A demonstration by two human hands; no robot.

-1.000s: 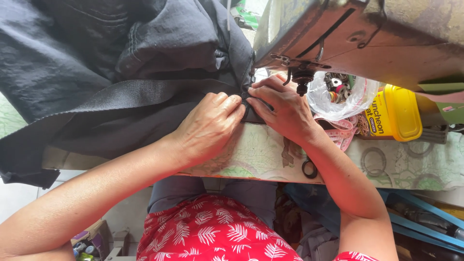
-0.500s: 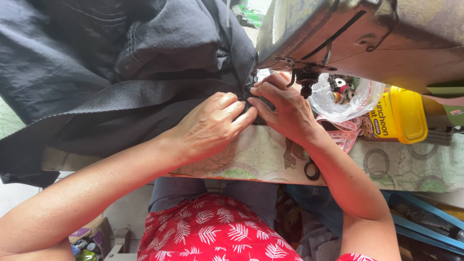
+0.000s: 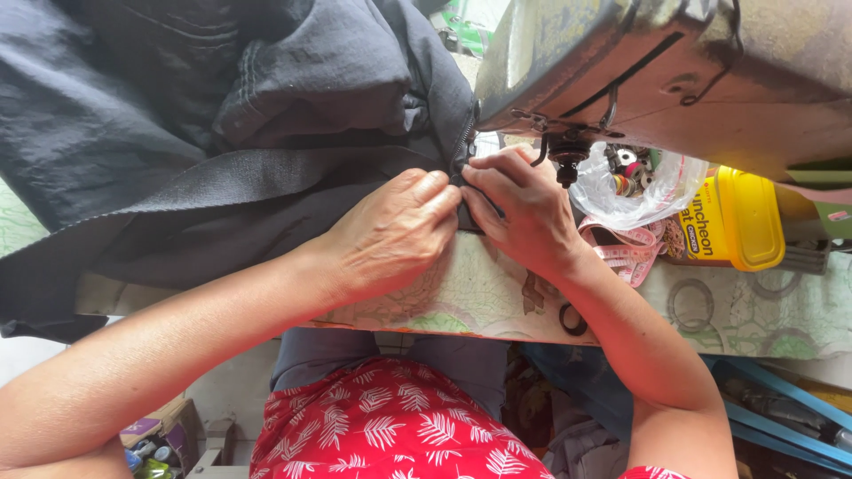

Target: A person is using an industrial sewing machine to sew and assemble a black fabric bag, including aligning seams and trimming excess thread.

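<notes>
A red leaf-print garment [image 3: 390,435] is filling the bottom of the view, its lower part running off the frame; the left forearm is entering from the lower left corner and the right forearm from the lower right, both cut off before the elbow; beneath the table [image 3: 754,310] a clutter of blue and dark shapes is lying in shadow, too dim to make out.

The left hand [image 3: 395,235] is lying palm down just left of the sewing machine [image 3: 657,71], its fingers bent and closing with the thumb on a fold of the dark cloth [image 3: 204,133]; the right hand [image 3: 524,213] is sitting directly below the machine's needle area, fingers curled and pinching the same fold, fingertips nearly meeting those of the left; the pinched edge itself is hidden between the two hands, so what detail it is carrying cannot be told.

The cloth is spreading up and away to the left of the machine, covering most of the table and spilling past the frame; the machine is cut off at the top and right; just under its right side a clear bag [image 3: 635,182] of small bits, a pink tape measure [image 3: 626,253] and a yellow tin [image 3: 732,217] are lying close together.
</notes>
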